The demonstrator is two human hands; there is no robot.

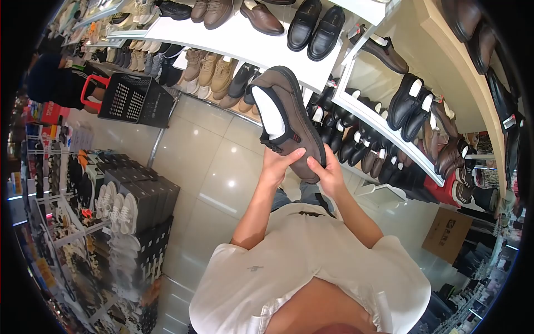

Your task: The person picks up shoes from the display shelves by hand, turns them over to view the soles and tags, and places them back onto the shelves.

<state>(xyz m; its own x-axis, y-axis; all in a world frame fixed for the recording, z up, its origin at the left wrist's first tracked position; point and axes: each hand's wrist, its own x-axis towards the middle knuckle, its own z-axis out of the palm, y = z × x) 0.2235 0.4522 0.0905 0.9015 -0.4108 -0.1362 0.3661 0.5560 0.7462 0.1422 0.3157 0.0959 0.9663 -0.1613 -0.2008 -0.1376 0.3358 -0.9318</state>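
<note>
A brown shoe [300, 125] with a dark sole and white stuffing inside is held up in front of my chest, its toe end toward me and its heel toward the shelves. My left hand [277, 166] grips the shoe's side near the laces, thumb on the upper. On the other side, my right hand [329, 172] holds the toe end, with its thumb on the upper near the sole edge. A small red mark shows on the shoe's side. Fingers of both hands are partly hidden beneath the shoe.
White shelves [245, 44] carry black and brown shoes ahead and to the right. Stacked dark boxes [139, 195] with white shoes stand at left. A black basket [130, 97] with a red handle is near a person [53, 80] at upper left. A cardboard box [446, 235] sits at right.
</note>
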